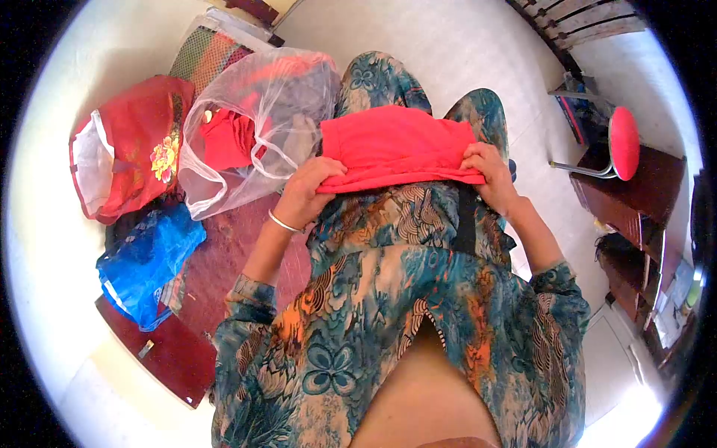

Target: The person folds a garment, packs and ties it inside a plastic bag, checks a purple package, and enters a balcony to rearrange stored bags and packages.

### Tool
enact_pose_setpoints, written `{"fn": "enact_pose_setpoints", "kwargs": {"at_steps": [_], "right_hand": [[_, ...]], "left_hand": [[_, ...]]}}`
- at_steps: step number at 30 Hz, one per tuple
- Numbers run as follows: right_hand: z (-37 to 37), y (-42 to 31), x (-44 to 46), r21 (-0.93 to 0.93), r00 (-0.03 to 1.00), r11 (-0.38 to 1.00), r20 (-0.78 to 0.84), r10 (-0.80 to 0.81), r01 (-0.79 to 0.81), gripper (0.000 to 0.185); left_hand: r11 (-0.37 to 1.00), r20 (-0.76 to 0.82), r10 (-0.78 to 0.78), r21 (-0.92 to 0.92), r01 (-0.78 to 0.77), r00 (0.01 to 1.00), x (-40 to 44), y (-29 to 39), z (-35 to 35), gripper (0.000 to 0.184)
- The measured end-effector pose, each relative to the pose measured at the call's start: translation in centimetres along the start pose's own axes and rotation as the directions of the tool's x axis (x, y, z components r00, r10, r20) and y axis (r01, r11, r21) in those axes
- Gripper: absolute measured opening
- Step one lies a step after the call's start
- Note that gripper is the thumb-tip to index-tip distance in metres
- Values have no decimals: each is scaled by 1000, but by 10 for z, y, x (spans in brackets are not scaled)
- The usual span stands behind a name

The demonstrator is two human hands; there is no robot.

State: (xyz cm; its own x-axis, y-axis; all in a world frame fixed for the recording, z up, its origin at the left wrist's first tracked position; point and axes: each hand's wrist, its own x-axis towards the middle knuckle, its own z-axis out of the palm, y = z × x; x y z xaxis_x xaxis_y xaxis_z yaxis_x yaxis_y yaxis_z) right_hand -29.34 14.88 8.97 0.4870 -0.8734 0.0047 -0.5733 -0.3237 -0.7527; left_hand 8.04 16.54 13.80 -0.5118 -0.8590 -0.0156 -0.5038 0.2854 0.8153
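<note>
A folded red cloth (pixel 399 142) lies across my lap, over the patterned clothing on my knees. My left hand (pixel 305 193) grips its near left corner, fingers curled over the edge; a pale bangle is on that wrist. At the near right corner my right hand (pixel 491 178) pinches the cloth in the same way. The near edge is thick and layered between the two hands. Beside my left hand stands a clear plastic bag (pixel 280 97) with red cloth (pixel 228 140) inside. The thumbs are partly hidden.
At the left are a red bag with a yellow flower (pixel 138 149), a blue plastic bag (pixel 149 257) and a dark red surface (pixel 239 257) under them. A woven checked item (pixel 209 56) is behind. On the right stand a red round-topped stool (pixel 624 143) and brown shelving (pixel 624 198).
</note>
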Motion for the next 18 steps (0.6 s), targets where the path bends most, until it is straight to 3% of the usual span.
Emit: {"fn": "enact_pose_setpoints", "kwargs": {"at_steps": [2, 7, 11, 14, 18], "right_hand": [[0, 0, 2, 18, 996, 997, -48, -71, 72, 24], [1, -3, -2, 138, 986, 990, -164, 0, 23, 24], [-3, -10, 3, 217, 970, 976, -238, 36, 17, 23], [-6, -11, -1, 225, 964, 973, -264, 19, 42, 24], [-6, -6, -21, 236, 972, 971, -233, 32, 25, 24]], "left_hand": [[997, 82, 31, 68, -37, 996, -2, 3, -5, 40], [955, 318, -63, 296, -35, 946, 9, 45, -24, 40], [973, 197, -22, 231, -25, 980, 45, 61, -11, 36], [989, 49, 36, 139, -42, 998, 63, 26, 28, 33], [957, 36, 57, 284, -65, 998, 66, 7, 51, 30]]}}
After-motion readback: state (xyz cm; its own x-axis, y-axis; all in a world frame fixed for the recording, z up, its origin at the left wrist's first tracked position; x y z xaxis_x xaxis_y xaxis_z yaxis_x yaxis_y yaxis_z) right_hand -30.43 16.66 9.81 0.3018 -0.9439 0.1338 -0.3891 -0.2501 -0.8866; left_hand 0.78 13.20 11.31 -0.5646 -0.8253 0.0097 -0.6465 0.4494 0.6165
